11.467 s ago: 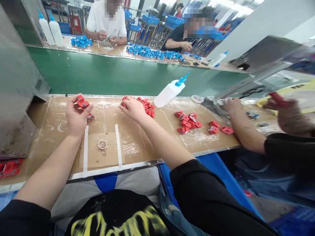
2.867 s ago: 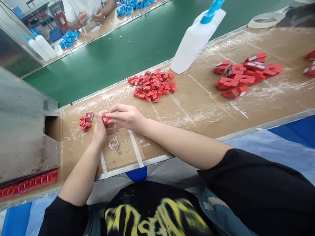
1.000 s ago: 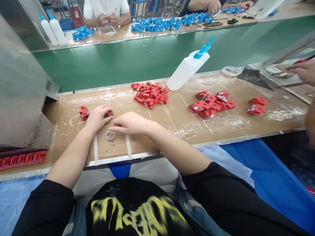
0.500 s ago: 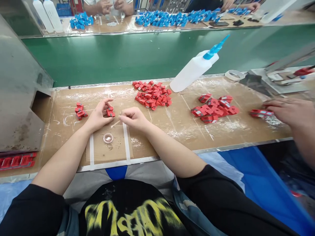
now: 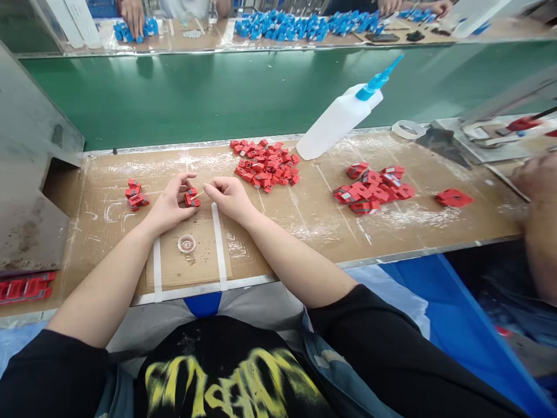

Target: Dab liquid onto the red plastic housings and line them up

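My left hand [image 5: 172,202] is closed around a small red plastic part [image 5: 192,198] with grey edging, held just above the bench. Thumb and fingers of my right hand [image 5: 227,196] pinch a thin, pale stick [image 5: 201,194], like a cotton swab. Its far end points at the red part and seems to touch it. Below the hands, a small round clear dish [image 5: 187,244] rests on a taped cardboard sheet [image 5: 174,274]. Left of my left hand lies a little cluster of red parts [image 5: 136,195].
A heap of red parts [image 5: 268,166] lies beyond my right hand, beside a tilted white bottle [image 5: 335,126] with a blue nozzle. Farther right are larger red pieces [image 5: 374,188], a tape roll [image 5: 408,129] and another person's arm [image 5: 542,215]. A metal box [image 5: 35,174] stands left.
My right hand has brought the stick up from near the dish to the red part in my left hand. The person at right has let go of a red piece and drawn back.
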Available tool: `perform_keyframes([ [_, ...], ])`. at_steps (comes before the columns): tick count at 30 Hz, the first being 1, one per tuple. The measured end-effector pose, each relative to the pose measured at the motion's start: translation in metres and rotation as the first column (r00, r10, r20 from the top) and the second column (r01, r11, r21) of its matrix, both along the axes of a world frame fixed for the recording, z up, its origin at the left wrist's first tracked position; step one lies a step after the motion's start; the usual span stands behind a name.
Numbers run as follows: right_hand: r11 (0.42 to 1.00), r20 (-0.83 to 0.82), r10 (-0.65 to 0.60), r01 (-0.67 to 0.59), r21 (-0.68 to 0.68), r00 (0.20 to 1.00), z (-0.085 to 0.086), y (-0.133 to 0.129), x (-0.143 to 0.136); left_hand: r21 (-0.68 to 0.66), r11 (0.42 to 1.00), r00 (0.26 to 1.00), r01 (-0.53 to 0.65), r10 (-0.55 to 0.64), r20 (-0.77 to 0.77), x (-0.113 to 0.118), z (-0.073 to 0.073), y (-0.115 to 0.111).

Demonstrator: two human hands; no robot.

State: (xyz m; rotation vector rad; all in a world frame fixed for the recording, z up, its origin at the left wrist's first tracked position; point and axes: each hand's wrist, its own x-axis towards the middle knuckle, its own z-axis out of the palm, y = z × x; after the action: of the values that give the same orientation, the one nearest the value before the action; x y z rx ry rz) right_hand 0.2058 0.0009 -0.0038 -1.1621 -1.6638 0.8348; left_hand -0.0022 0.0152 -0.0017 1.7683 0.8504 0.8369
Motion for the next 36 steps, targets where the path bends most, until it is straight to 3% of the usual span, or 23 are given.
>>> perform_keyframes([
  [31, 0.977, 0.064, -0.113, 0.1, 0.19, 0.992, 0.006, -0.005, 0.001, 0.03, 0.999, 1.0, -0.019, 0.019, 0.017, 0.002, 0.002, 0.001],
  [33, 0.971, 0.058, -0.032, 0.017, 0.239, 0.998, 0.01, -0.011, 0.002, 0.027, 0.999, 0.999, -0.047, 0.046, 0.027, 0.001, 0.002, 0.003],
  [36, 0.891, 0.188, 0.297, -0.342, 0.298, 0.936, 0.014, -0.026, -0.001, 0.022, 0.995, 0.994, -0.096, 0.095, 0.044, -0.001, -0.002, 0.007],
])
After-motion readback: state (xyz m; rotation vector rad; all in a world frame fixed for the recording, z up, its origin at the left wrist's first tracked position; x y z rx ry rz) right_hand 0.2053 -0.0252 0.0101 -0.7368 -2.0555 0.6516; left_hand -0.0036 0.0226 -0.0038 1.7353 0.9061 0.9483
